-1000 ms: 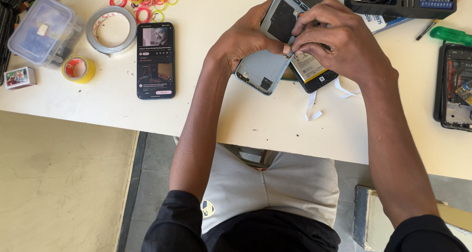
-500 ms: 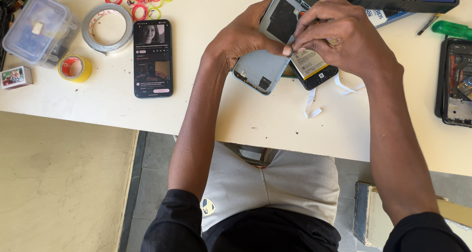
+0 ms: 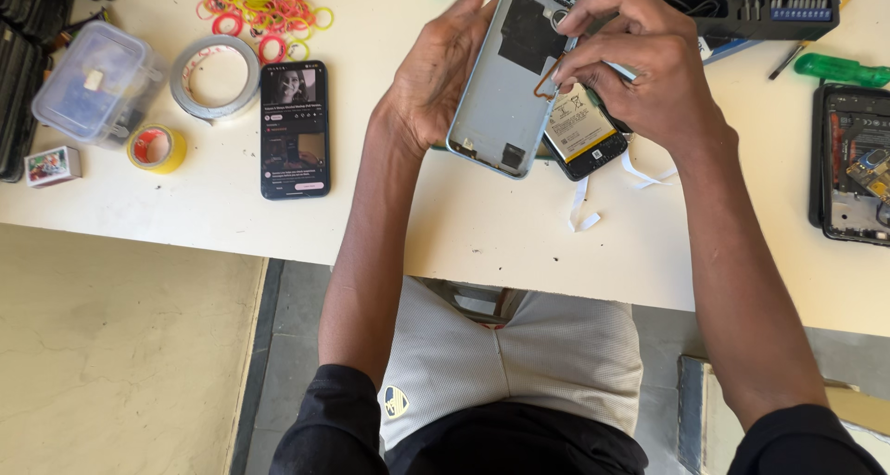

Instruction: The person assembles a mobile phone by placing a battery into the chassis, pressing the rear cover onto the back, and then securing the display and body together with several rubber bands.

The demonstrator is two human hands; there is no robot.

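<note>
Left hand (image 3: pixel 445 76) grips the pale-blue phone back cover (image 3: pixel 510 76) tilted above the table (image 3: pixel 482 225); right hand (image 3: pixel 640 67) pinches a thin orange flex strip (image 3: pixel 549 75) on the cover. Tugging hard could tear it.

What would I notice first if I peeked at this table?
Two hands at the top middle: the left hand holds up a phone back cover while the right hand pinches something at its edge. Left of them lies a lit phone, with bright rubber bands above it.
</note>
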